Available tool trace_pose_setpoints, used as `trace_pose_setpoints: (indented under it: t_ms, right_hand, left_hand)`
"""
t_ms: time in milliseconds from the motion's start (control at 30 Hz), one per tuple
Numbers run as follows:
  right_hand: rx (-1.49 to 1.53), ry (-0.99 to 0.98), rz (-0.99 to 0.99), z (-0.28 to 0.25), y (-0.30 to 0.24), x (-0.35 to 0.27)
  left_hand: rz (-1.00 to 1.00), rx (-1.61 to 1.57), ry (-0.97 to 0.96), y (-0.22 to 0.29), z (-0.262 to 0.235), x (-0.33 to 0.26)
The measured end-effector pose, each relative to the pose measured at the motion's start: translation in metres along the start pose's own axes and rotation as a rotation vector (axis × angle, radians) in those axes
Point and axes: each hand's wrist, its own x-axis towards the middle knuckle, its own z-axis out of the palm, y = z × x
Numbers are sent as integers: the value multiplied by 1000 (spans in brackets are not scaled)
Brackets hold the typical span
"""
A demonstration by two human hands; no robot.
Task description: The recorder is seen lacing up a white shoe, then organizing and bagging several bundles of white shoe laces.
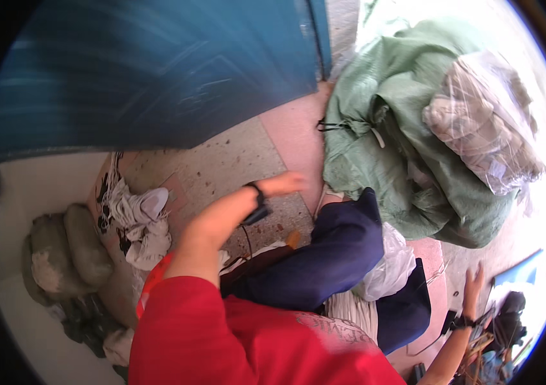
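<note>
My left hand (pixel 284 184), slightly blurred, is stretched out over the floor in front of my bent knee. Its fingers look extended, and nothing shows in them. A dark band with a small black device (pixel 258 208) sits on that wrist. Off to the right, my right hand (pixel 474 287) is raised with its fingers apart and holds nothing. Between my legs, clad in dark blue trousers (pixel 324 263), lie a whitish cloth bundle (pixel 354 312) and a thin white plastic bag (pixel 393 266). Neither hand touches them.
A big green woven sack (pixel 382 160) stands ahead right, with a clear-wrapped bundle of pale cloth (pixel 485 119) on it. A blue door (pixel 157 70) is ahead left. White cloth items (pixel 147 215) and olive bundles (pixel 70 250) lie left; tangled clutter (pixel 497 333) lies right.
</note>
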Motion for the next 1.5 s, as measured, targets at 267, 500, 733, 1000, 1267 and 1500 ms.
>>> trace_pose_setpoints:
  t_ms: [267,500,733,1000,1267,1500]
  right_hand:
    - [33,-334,624,-47,53,-139]
    - [202,-345,580,-61,-40,-159]
    - [228,-294,335,-58,-109,-183]
    - [97,-155,95,-22,-83,-221]
    - [211,-66,104,-26,-87,-238]
    - [116,47,190,-25,-79,-248]
  left_hand:
    - [-464,-694,1363,-234,-89,-435]
    - [95,-1324,1671,-319,-54,-586]
    - [-3,-1536,1583,-407,-25,-574]
    - [-56,-1488,1452,-381,-60,-524]
    - [131,-1209,1319,-258,-127,-465]
    - [189,-1035,1260,-172,-128,-448]
